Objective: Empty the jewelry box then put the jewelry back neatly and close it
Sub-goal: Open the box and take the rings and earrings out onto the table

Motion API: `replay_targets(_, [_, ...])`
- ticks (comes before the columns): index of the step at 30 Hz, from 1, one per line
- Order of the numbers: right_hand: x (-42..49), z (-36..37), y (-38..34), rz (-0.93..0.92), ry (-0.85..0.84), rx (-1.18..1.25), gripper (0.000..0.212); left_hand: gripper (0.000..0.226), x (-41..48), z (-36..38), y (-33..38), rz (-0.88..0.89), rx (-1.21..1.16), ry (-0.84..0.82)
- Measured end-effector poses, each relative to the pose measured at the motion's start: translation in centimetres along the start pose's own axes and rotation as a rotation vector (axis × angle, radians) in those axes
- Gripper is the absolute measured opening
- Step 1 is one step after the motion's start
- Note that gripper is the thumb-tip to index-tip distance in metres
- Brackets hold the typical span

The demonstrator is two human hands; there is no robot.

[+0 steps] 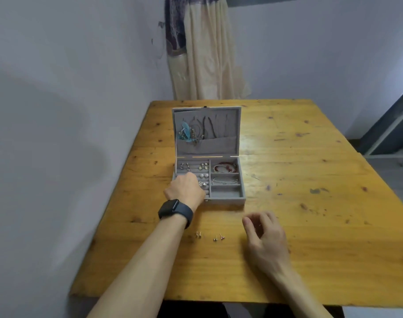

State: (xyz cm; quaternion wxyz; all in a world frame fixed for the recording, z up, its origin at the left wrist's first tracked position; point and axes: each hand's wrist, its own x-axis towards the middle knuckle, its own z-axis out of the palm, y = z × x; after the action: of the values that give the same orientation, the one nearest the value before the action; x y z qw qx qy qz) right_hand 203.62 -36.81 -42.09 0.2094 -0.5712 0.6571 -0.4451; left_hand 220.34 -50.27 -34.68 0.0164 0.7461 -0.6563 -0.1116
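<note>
Closest in, hovering over the tabletop (310, 180) with right hand (264, 235), fingers loosely curled, thumb near forefinger; cannot tell whether pinching anything. Just left of it, three stud earrings (215, 238) laid out on the wood. Reaching with left hand (184, 189) into the earring rows of the jewelry box (225, 200); fingertips hidden, so cannot tell if gripping.

Probably early in the emptying: bracelet (225, 168), pearls (201, 175) and necklaces (196, 131) not yet out. Next calls for a fine pinch on one small stud and a straight lift clear of its slot.

Sits mid-tabletop, long axis running left to right, front wall toward the person, lid (206, 111) hinged at the far side and tipped back, lining facing the camera.
</note>
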Motion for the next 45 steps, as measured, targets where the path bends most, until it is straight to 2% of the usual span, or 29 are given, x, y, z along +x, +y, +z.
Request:
replay_targets(5, [-0.1,0.0,0.5,-0.019,-0.040,-0.028,0.003,0.030,0.0,-0.8,-0.2,-0.013,-0.074,-0.112])
replay_targets(9, [-0.1,-0.1,0.8,-0.029,-0.045,-0.041,0.004,0.033,-0.4,-0.7,-0.2,0.034,-0.084,-0.131])
replay_targets(12, [-0.1,-0.2,0.8,-0.022,-0.028,-0.027,0.004,0.026,-0.9,-1.3,-0.8,0.070,-0.161,-0.099])
replay_targets(15, [0.0,-0.2,0.8,-0.015,-0.013,-0.018,0.003,0.017,-1.7,-1.8,-1.9,0.100,-0.336,-0.037])
replay_targets(18, [0.0,-0.1,0.8,-0.011,0.000,-0.011,0.003,0.010,-2.7,-2.2,-2.7,0.081,-0.614,-0.045])
replay_targets(24, [0.0,-0.5,0.5,-0.032,0.018,0.010,0.005,0.020,-5.2,-2.3,-3.0,0.094,-1.017,-0.100])
replay_targets(26, [-0.2,-0.8,0.8,-0.059,-0.012,-0.007,0.003,0.020,-6.3,-1.8,-2.7,0.173,-0.992,-0.149])
replay_targets(28, [-0.7,-1.4,1.5,-0.105,-0.056,-0.096,0.004,0.015,-7.3,-0.6,-2.4,0.268,-0.840,-0.158])
replay_targets(31, [-1.6,-2.5,2.5,-0.242,-0.100,-0.356,0.008,0.009,-8.8,1.5,-1.8,0.372,-0.609,-0.117])
replay_targets(34, [-2.2,-2.7,2.6,-0.328,-0.112,-0.472,0.009,0.009,-9.9,3.4,-1.0,0.484,-0.476,-0.050])
replay_targets(38, [-2.4,-2.7,2.7,-0.290,-0.089,-0.416,0.011,0.014,-10.8,5.4,-0.1,0.576,-0.260,0.077])
replay_targets(42, [-2.6,-3.1,2.9,-0.249,-0.086,-0.323,0.011,0.017,-11.3,6.7,0.2,0.534,-0.274,0.151])
replay_targets(45, [-2.5,-3.2,3.0,-0.219,-0.082,-0.281,0.011,0.020,-11.3,7.1,0.0,0.495,-0.312,0.100])
